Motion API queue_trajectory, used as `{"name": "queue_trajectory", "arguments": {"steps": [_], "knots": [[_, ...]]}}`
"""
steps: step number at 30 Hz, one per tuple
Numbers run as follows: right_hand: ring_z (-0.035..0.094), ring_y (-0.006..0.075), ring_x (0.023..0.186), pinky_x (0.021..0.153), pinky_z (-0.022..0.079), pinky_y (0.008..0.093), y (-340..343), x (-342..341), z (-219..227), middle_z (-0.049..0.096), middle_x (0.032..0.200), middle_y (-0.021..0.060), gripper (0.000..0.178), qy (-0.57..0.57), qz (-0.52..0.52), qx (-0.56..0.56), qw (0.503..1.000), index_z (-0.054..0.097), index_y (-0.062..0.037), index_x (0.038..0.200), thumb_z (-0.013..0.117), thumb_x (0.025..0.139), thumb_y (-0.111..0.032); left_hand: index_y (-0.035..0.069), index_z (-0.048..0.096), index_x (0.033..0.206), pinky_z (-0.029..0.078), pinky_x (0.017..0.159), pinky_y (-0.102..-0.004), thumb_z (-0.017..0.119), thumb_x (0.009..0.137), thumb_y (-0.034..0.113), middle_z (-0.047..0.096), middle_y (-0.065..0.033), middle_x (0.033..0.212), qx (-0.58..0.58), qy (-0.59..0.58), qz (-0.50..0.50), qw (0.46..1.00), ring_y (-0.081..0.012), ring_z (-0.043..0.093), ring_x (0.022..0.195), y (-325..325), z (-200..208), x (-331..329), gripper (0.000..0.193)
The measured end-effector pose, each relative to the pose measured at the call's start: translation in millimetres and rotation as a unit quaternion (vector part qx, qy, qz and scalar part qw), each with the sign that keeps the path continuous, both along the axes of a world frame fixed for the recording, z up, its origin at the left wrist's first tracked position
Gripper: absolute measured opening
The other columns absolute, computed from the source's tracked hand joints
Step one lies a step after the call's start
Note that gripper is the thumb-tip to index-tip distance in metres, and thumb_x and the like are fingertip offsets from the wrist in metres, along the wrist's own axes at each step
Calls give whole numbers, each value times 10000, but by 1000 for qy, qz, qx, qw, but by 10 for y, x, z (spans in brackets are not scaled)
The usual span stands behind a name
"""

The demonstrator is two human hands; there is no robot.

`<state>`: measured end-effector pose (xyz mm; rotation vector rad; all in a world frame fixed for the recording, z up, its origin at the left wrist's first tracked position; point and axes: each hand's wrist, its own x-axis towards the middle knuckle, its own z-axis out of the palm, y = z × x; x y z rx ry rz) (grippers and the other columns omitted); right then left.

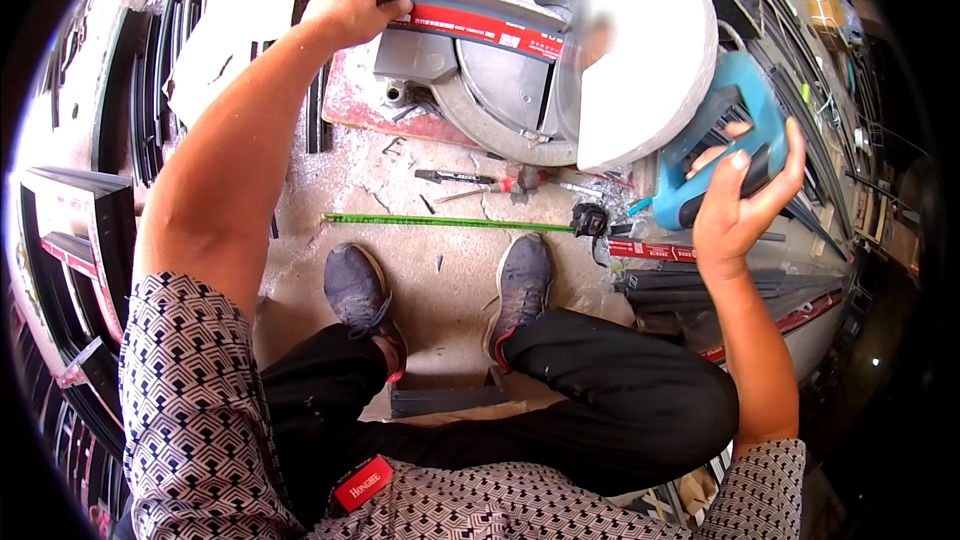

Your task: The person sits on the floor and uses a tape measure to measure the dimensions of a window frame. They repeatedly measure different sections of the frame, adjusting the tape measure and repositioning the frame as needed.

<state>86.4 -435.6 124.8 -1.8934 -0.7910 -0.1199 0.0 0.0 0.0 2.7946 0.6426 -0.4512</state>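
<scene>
A miter saw with a white blade guard [650, 60] stands on a red board in front of me. Across its grey base [505, 85] lies a dark metal profile [475, 20] with a red printed strip along it. My left hand [355, 15] grips the profile's left end, thumb on the near side and fingers over the far side. On the right, my right hand [745, 175] is wrapped round the saw's teal handle [750, 90], its fingers passing through the opening. The guard hides the profile's right end and most of the blade.
On the floor lie an extended green tape measure [450, 222] with a black case [590, 220], a black marker [455, 177] and a red-handled tool [522, 180]. Dark profiles [150, 90] are stacked at the left, more [680, 290] at the right. My shoes [357, 285] are close to the tape.
</scene>
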Motion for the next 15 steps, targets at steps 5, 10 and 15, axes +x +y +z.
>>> {"name": "queue_trajectory", "arguments": {"steps": [5, 10, 15], "knots": [[645, 153, 746, 663, 569, 303, 285, 420, 656, 681, 1226, 169, 536, 50, -12, -25, 998, 337, 12, 1587, 540, 1100, -83, 70, 765, 1117, 536, 995, -527, 605, 1016, 646, 771, -219, 1103, -35, -45, -3, 998, -443, 712, 1105, 31, -51, -110, 606], [675, 119, 751, 650, 562, 294, 442, 1047, 1037, 748, 1179, 106, 549, 48, -18, -94, 994, 463, -45, 1584, 584, 1114, -301, 58, 785, 1048, 552, 916, -513, 620, 1010, 640, 765, -241, 997, -67, -32, 9, 997, -441, 735, 1008, 66, 33, -428, 606], [618, 119, 661, 567, 567, 284, 674, 2017, 1227, 689, 959, 21, 390, -43, -8, -126, 991, 597, -85, 1472, 601, 1098, -196, -13, 754, 954, 526, 757, -461, 668, 1030, 560, 692, -179, 782, -119, -78, 40, 989, -284, 663, 758, 99, 418, -834, 585]]}}
